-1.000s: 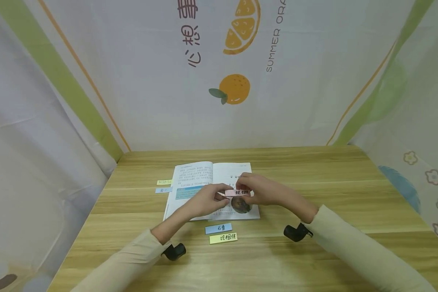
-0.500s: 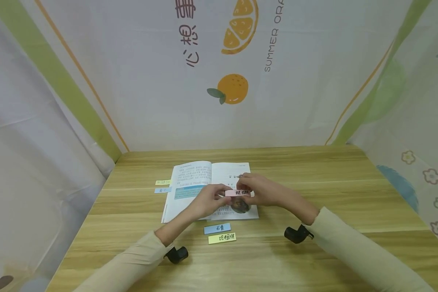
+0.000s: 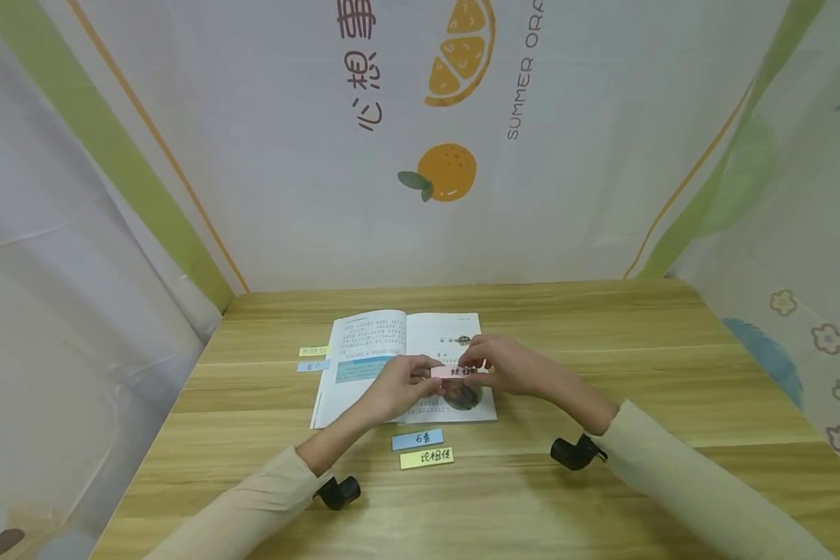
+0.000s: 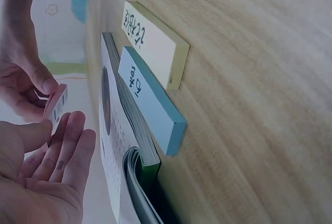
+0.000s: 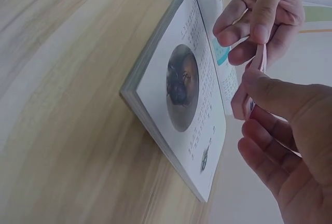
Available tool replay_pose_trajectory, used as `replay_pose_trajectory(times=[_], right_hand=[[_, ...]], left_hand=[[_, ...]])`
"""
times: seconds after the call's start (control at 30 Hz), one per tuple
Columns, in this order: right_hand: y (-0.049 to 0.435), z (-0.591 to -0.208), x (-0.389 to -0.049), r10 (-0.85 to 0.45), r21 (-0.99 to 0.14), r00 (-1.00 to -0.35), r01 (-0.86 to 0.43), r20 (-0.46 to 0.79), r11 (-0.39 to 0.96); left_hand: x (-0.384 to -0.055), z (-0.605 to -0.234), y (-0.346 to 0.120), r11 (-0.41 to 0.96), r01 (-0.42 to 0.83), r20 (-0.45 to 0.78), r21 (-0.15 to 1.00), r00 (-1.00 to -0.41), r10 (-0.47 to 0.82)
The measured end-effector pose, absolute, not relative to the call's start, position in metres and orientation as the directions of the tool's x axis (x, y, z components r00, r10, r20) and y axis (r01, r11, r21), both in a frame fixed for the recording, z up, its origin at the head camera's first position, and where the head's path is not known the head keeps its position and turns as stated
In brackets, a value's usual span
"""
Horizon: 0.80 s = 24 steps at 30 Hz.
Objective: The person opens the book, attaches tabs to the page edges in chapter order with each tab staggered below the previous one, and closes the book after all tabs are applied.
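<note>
Over the right page of an open book (image 3: 353, 398), both hands pinch a small pink sticky-note pad (image 3: 442, 372) with dark handwriting on it. My left hand (image 3: 395, 386) has its left end between thumb and fingers. The right hand (image 3: 514, 369) grips the other end, its thumb along the near side. Seen from the right wrist, the pink pad (image 5: 239, 103) is at the right fingertips, and a thin pink strip stretches from it to the left thumb. A blue sticky-note pad (image 3: 418, 439) and a yellow sticky-note pad (image 3: 427, 458) lie just in front of the book.
A yellow sticky note (image 3: 313, 351) and a blue sticky note (image 3: 312, 365) stick out from the book's left edge. The wooden table (image 3: 644, 350) reaches back to a white printed curtain (image 3: 287, 194). Black wrist mounts (image 3: 577, 453) hang below the sleeves.
The right hand has shifted slightly right, uncovering a small picture on the page. Both hands keep hold of the pink sticky-note pad; the book and other pads stay in place.
</note>
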State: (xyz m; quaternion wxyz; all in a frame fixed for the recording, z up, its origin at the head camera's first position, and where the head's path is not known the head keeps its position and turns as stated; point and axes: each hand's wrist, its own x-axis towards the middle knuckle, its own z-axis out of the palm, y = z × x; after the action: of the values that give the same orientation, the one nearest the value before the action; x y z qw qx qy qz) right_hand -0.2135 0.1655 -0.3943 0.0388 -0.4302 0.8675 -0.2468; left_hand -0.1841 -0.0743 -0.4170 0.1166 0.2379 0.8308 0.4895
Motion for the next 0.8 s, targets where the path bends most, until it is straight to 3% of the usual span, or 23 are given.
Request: replay_pose_trajectory(times=[0.27, 0.4, 0.6, 0.8], right_hand=[[0.166, -0.390, -0.211, -0.771, -0.438, -0.617, -0.744, 0.160, 0.504], [0.165, -0.389, -0.212, -0.756, -0.490, -0.644, -0.701, 0.121, 0.519], [0.166, -0.393, -0.214, -0.687, -0.683, -0.725, -0.522, 0.040, 0.511], [0.168, -0.404, -0.207, -0.563, -0.873, -0.825, -0.244, -0.042, 0.423]], left_hand=[[-0.182, -0.417, -0.073, 0.479, 0.335, 0.063, 0.811, -0.865, 0.497], [-0.180, -0.418, -0.073, 0.489, 0.358, 0.077, 0.795, -0.860, 0.504], [-0.178, -0.417, -0.073, 0.476, 0.380, 0.092, 0.794, -0.848, 0.523], [-0.178, -0.417, -0.074, 0.458, 0.403, 0.137, 0.793, -0.849, 0.510]])
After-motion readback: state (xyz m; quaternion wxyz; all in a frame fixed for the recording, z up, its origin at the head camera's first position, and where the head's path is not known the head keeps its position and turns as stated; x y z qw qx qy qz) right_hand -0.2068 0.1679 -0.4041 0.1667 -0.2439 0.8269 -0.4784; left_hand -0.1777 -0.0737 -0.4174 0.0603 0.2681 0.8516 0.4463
